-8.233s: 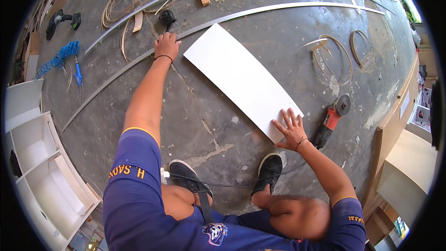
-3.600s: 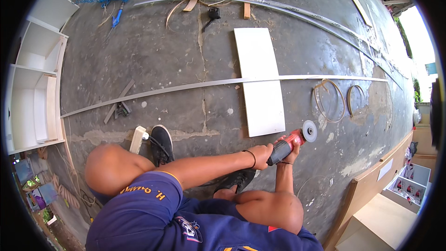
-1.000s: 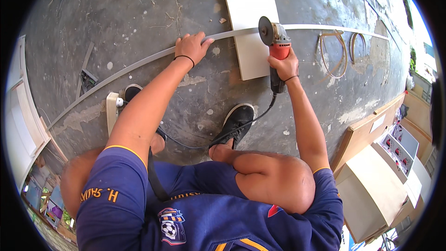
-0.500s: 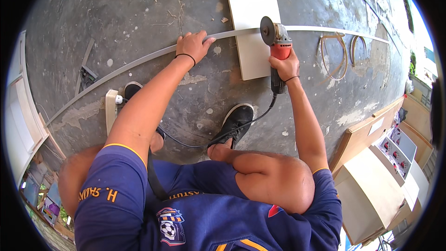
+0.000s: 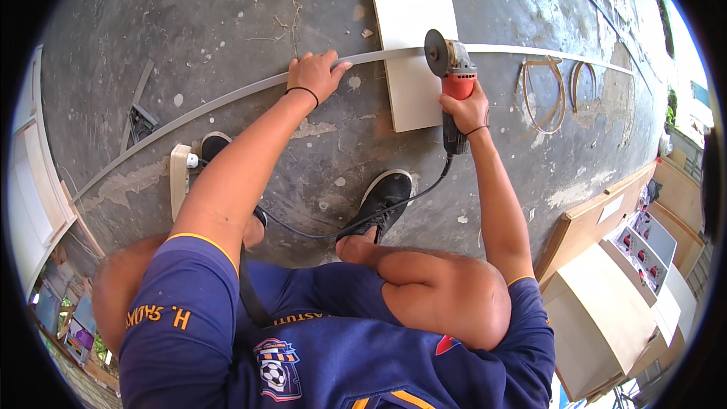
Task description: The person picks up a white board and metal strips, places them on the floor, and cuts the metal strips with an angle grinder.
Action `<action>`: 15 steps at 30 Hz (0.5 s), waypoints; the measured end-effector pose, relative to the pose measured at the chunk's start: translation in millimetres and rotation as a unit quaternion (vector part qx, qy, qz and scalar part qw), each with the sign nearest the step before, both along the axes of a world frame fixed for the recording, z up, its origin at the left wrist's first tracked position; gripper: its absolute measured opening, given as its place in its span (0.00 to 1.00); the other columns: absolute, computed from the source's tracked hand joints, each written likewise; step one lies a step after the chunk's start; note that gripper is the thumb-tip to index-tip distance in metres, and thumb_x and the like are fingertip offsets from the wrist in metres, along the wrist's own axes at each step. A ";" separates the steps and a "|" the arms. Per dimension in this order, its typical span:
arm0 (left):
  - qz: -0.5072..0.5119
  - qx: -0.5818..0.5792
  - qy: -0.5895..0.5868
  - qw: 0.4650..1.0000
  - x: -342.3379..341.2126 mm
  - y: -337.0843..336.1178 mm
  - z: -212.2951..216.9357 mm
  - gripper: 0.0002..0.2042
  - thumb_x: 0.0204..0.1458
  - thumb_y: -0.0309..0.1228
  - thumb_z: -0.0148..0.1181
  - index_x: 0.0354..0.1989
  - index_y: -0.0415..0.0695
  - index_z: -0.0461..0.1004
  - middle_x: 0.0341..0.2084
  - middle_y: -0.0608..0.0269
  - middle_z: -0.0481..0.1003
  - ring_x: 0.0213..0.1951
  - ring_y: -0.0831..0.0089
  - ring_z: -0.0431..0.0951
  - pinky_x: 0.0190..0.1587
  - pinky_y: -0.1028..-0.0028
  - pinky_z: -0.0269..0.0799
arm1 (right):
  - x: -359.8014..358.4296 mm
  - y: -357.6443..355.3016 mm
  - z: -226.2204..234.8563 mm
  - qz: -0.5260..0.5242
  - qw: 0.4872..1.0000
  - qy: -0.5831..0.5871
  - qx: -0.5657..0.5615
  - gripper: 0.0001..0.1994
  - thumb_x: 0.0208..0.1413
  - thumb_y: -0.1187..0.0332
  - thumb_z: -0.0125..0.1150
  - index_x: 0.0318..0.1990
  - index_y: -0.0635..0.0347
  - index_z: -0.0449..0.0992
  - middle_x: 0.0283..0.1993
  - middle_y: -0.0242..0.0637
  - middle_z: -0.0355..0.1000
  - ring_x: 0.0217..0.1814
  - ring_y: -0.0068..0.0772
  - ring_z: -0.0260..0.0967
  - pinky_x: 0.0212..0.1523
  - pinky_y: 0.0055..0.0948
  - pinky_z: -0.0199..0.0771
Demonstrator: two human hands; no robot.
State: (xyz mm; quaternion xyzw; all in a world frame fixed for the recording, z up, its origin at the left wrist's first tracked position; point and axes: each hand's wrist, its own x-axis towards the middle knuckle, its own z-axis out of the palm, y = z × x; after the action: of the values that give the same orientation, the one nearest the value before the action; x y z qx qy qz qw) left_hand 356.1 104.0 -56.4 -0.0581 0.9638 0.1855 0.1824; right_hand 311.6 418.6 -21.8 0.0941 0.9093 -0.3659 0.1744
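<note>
My right hand (image 5: 468, 110) is wrapped round the black body of an angle grinder (image 5: 459, 85) with a red collar. Its dark cutting disc (image 5: 436, 52) stands upright at a long, thin metal strip (image 5: 219, 100); whether disc and strip touch I cannot tell. The strip runs across the floor from far left to right and passes over a white board (image 5: 415, 4). Left of the board, my left hand (image 5: 313, 77) is closed over the strip. A black cord (image 5: 303, 235) trails from the grinder toward my feet.
A white power strip (image 5: 180, 174) lies by my left shoe. Right of the board lie thin looped bands (image 5: 545, 95). Long rails (image 5: 598, 1) rest at the far right. Wooden panels and a box (image 5: 602, 318) stand at the lower right, and a pale frame (image 5: 38, 197) at the left.
Almost nothing differs. The grinder sits very slightly lower and to the right; my left hand keeps its place on the strip.
</note>
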 end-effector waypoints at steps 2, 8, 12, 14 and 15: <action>0.002 0.001 0.003 1.000 0.6 -0.4 -0.4 0.19 0.58 0.52 0.46 0.36 0.50 0.72 0.29 0.61 0.78 0.42 0.61 0.75 0.44 0.60 0.64 | -0.5 -1.4 2.3 0.006 1.000 0.000 0.013 0.28 0.30 0.58 0.69 0.42 0.63 0.73 0.35 0.43 0.76 0.37 0.37 0.74 0.41 0.32 0.73; 0.003 0.005 0.004 1.000 0.0 1.1 0.3 0.18 0.58 0.52 0.46 0.36 0.50 0.72 0.29 0.61 0.78 0.42 0.60 0.74 0.45 0.60 0.64 | 0.4 2.2 -7.3 0.013 0.999 0.049 -0.019 0.21 0.33 0.65 0.68 0.38 0.65 0.72 0.27 0.34 0.73 0.26 0.23 0.70 0.29 0.26 0.72; 0.004 0.005 0.010 1.000 1.3 -0.1 -0.5 0.18 0.58 0.52 0.46 0.36 0.50 0.72 0.29 0.61 0.78 0.42 0.60 0.74 0.45 0.60 0.64 | -1.1 0.9 -3.3 0.003 1.000 -0.010 -0.001 0.27 0.30 0.59 0.68 0.42 0.62 0.73 0.35 0.42 0.76 0.37 0.36 0.74 0.41 0.32 0.73; 0.003 0.005 0.008 1.000 1.1 -0.1 -1.1 0.18 0.58 0.52 0.46 0.36 0.50 0.72 0.29 0.61 0.78 0.42 0.60 0.74 0.45 0.60 0.64 | -1.0 1.0 -2.9 -0.001 1.000 -0.014 -0.001 0.27 0.30 0.59 0.68 0.42 0.62 0.73 0.35 0.42 0.76 0.37 0.36 0.74 0.41 0.32 0.73; 0.001 0.005 0.006 1.000 1.0 0.2 -1.4 0.18 0.58 0.52 0.46 0.36 0.50 0.72 0.29 0.61 0.78 0.42 0.60 0.74 0.45 0.60 0.64 | -1.0 1.9 -3.8 0.000 1.000 -0.014 0.000 0.27 0.30 0.59 0.68 0.42 0.63 0.73 0.35 0.42 0.76 0.37 0.37 0.74 0.41 0.33 0.73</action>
State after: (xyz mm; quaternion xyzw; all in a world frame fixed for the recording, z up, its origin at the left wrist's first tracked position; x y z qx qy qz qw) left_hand 357.0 104.2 -57.8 -0.0572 0.9639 0.1914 0.1763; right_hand 310.6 420.5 -25.6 0.0996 0.9068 -0.3644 0.1871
